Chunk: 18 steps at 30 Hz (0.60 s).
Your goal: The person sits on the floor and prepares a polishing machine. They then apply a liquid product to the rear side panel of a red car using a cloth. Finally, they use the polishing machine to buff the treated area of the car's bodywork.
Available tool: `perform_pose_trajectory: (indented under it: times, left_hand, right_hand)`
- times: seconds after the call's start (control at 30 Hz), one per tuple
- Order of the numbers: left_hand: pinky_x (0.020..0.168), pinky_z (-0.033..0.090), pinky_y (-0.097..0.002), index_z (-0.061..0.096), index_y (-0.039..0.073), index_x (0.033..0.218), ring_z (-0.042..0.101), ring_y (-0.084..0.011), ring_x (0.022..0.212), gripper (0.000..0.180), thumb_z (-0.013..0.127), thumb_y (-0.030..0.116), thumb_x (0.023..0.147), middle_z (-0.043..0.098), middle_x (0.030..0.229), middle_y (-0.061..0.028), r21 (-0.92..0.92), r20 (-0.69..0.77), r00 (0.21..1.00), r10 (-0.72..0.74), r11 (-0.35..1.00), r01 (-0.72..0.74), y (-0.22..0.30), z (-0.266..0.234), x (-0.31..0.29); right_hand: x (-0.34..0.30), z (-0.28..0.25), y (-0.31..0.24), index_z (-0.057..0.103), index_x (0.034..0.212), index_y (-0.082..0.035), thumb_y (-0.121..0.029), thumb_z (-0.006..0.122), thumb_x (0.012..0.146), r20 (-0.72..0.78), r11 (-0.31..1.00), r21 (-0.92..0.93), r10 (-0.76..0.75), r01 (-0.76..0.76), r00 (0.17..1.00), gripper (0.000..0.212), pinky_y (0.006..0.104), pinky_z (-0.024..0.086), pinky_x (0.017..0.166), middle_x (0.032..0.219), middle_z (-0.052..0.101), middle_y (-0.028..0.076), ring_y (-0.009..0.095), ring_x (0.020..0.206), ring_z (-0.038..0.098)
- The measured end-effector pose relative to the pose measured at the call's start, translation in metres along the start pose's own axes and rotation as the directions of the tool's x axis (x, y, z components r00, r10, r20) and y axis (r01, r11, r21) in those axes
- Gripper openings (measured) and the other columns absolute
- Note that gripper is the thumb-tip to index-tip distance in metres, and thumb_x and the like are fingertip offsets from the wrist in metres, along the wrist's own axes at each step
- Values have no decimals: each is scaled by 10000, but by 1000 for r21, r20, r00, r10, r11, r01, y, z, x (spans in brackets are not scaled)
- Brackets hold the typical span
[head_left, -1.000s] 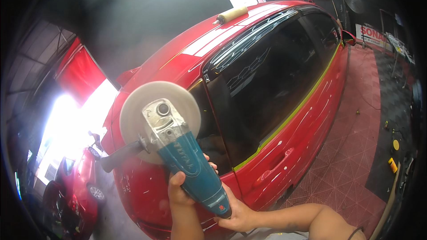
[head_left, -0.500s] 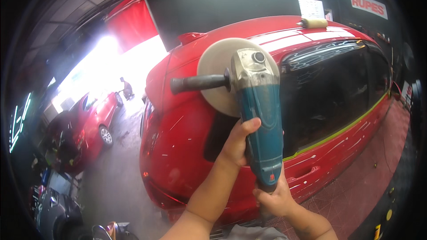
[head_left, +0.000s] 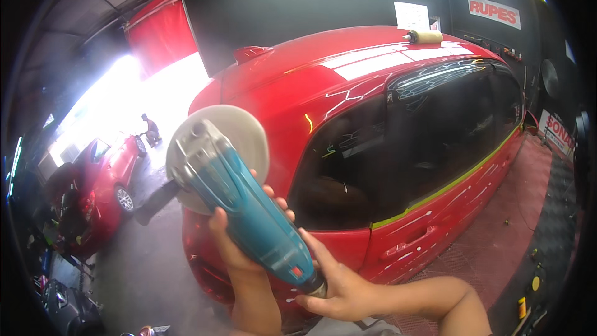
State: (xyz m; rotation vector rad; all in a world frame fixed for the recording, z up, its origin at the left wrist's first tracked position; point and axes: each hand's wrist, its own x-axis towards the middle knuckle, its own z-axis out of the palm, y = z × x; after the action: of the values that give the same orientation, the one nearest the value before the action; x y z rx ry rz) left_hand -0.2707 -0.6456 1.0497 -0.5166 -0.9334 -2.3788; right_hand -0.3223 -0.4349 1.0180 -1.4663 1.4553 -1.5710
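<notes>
A teal polisher (head_left: 261, 221) with a silver head and a round pale pad (head_left: 245, 134) is in both my hands, slanting up to the left. My left hand (head_left: 233, 246) grips the body from below, thumb on one side and fingertips showing on the other. At the rear end, my right hand (head_left: 342, 283) is closed around the dark back grip. The black side handle (head_left: 155, 202) juts left, slightly blurred, with no hand on it. Behind the pad stands a red car (head_left: 267, 93); whether the pad touches its body I cannot tell. Yellow-green tape (head_left: 435, 199) runs below the car's side windows.
A masking roll (head_left: 426, 37) lies on the car's roof. To the left, another red car (head_left: 106, 193) stands on the grey floor (head_left: 149, 261), with a person (head_left: 149, 129) low beside it. Small yellow items (head_left: 522, 307) lie at the lower right. A dark wall is behind.
The polisher has swung down and left, from nearly upright to a leftward slant, its pad now over the car's left end. Both hands stay on it. My view has shifted right.
</notes>
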Motion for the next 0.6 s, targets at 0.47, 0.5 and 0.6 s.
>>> perform_pose_trajectory:
  times: [0.47, 0.5, 0.6]
  left_hand:
    - [874, 614, -416, 614, 123, 1247, 725, -203, 936, 510, 732, 541, 980, 697, 1046, -59, -190, 93, 938, -334, 919, 346, -150, 135, 122]
    - [881, 605, -412, 612, 136, 1247, 715, -198, 939, 490, 738, 527, 979, 683, 1039, -41, -271, 158, 928, -337, 889, 369, -165, 158, 135]
    - [867, 600, -420, 601, 121, 1242, 698, -199, 954, 477, 751, 482, 969, 655, 1038, -39, -352, 190, 922, -338, 853, 386, -195, 189, 167]
  right_hand:
    - [-73, -120, -157, 424, 1570, -60, -345, 592, 1105, -579, 927, -34, 286, -374, 763, 570, 300, 584, 615, 1075, 670, 88, 153, 664, 653]
    - [-77, -120, -185, 532, 1447, -53, -567, 494, 1106, -684, 872, -141, 255, -468, 683, 618, 309, 583, 556, 913, 699, 106, 177, 597, 661]
    - [-80, -156, -212, 645, 1196, -38, -671, 432, 1077, -809, 812, -6, 339, -584, 480, 678, 348, 554, 439, 702, 671, 142, 221, 492, 654]
